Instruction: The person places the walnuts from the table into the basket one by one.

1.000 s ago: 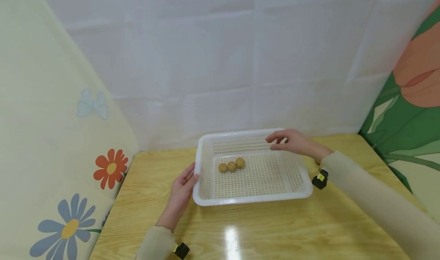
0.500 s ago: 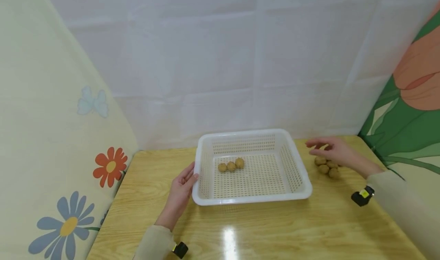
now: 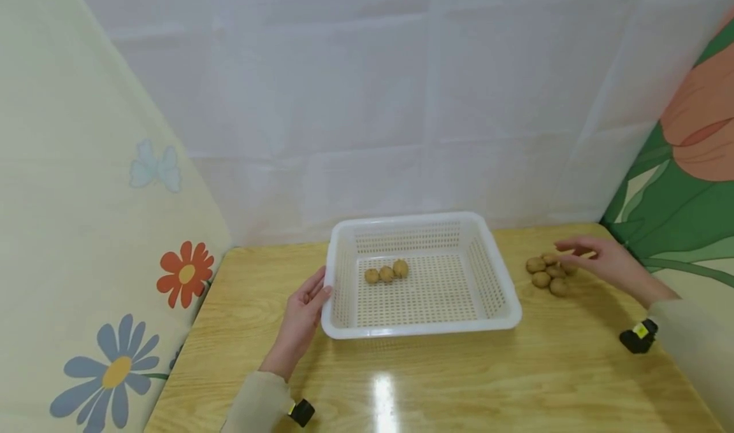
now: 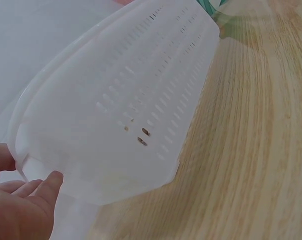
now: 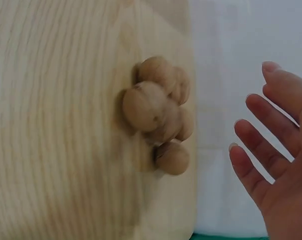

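Note:
A white plastic basket [image 3: 421, 334] with slotted walls stands on the table, and three walnuts [image 3: 387, 274] sit in a row on its floor, left of the middle. My left hand [image 3: 301, 315] grips the basket's left rim, thumb on top and fingers beneath; the left wrist view shows the same hold on the basket wall [image 4: 105, 150]. To the right, a cluster of several walnuts [image 3: 541, 279] lies on the table. Above its right side hovers my right hand [image 3: 608, 264], holding nothing. In the right wrist view its fingers [image 5: 263, 132] are spread, apart from the walnuts [image 5: 145, 107].
The wood-grain table [image 3: 459, 388] ends at a white sheet [image 3: 321, 102] hanging behind it. Flower-printed cloths stand at the left [image 3: 92, 229] and right [image 3: 699, 216]. A small black camera is strapped at each wrist.
My right hand has moved right, from above the basket to above the walnut cluster, uncovering it. The left hand stays on the basket rim, and the three walnuts inside have not moved.

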Action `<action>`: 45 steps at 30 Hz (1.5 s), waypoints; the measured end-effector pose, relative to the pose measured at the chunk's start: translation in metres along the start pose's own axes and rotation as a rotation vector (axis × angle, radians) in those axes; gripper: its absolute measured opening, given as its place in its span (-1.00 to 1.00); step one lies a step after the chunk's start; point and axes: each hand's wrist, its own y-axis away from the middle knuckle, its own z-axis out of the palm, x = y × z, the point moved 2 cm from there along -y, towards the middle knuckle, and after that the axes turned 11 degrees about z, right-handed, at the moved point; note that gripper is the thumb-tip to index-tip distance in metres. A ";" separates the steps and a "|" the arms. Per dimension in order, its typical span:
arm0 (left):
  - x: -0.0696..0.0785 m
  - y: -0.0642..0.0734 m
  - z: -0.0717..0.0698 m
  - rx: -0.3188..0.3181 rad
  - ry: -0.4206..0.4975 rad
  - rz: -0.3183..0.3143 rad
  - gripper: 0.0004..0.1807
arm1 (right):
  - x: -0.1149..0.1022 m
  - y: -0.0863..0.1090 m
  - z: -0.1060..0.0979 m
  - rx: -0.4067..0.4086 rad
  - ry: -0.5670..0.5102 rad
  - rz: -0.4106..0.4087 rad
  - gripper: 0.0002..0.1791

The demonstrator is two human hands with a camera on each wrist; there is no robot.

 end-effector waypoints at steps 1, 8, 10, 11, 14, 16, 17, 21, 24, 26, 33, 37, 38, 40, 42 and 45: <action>0.000 0.000 0.000 0.001 0.002 -0.001 -0.38 | 0.004 0.000 0.000 0.013 0.010 -0.006 -0.57; 0.000 -0.001 0.001 -0.007 0.004 0.007 -0.38 | 0.031 -0.001 0.006 0.009 0.054 0.076 -0.46; 0.000 -0.002 0.002 -0.006 0.008 0.006 -0.38 | 0.038 -0.002 0.008 -0.010 0.065 0.118 -0.39; 0.000 -0.002 0.002 -0.007 0.010 0.008 -0.38 | 0.041 -0.002 0.009 -0.020 0.067 0.129 -0.37; 0.001 -0.002 0.002 -0.015 0.010 0.018 -0.37 | 0.050 -0.005 0.013 -0.015 0.080 0.125 -0.35; 0.000 -0.002 0.002 -0.024 0.006 0.027 -0.37 | 0.055 -0.006 0.015 -0.005 0.079 0.113 -0.38; 0.000 -0.001 0.003 -0.026 0.005 0.029 -0.37 | 0.057 -0.006 0.016 0.001 0.084 0.108 -0.39; 0.001 -0.001 0.003 -0.033 0.002 0.029 -0.37 | 0.064 -0.006 0.020 0.021 0.106 0.084 -0.46; 0.001 0.000 0.003 -0.031 0.007 0.022 -0.37 | 0.066 -0.006 0.022 0.026 0.113 0.077 -0.49; 0.002 0.000 0.003 -0.031 0.007 0.019 -0.37 | 0.067 -0.006 0.023 0.023 0.104 0.080 -0.50; 0.003 0.001 0.001 -0.033 0.012 0.015 -0.37 | 0.069 -0.010 0.023 0.021 0.092 0.099 -0.48; 0.004 0.001 0.001 -0.033 0.007 0.016 -0.37 | 0.069 -0.009 0.023 0.031 0.093 0.104 -0.45; 0.004 0.002 0.001 -0.032 0.007 0.014 -0.37 | 0.069 -0.008 0.022 0.035 0.092 0.105 -0.45; 0.004 0.002 0.000 -0.029 0.010 0.011 -0.37 | 0.069 -0.007 0.023 0.032 0.084 0.111 -0.43; 0.004 0.002 0.000 -0.028 0.007 0.010 -0.37 | 0.069 -0.005 0.023 0.030 0.068 0.124 -0.42; 0.003 0.001 0.000 -0.022 0.011 0.006 -0.37 | 0.067 -0.002 0.022 0.030 0.042 0.140 -0.40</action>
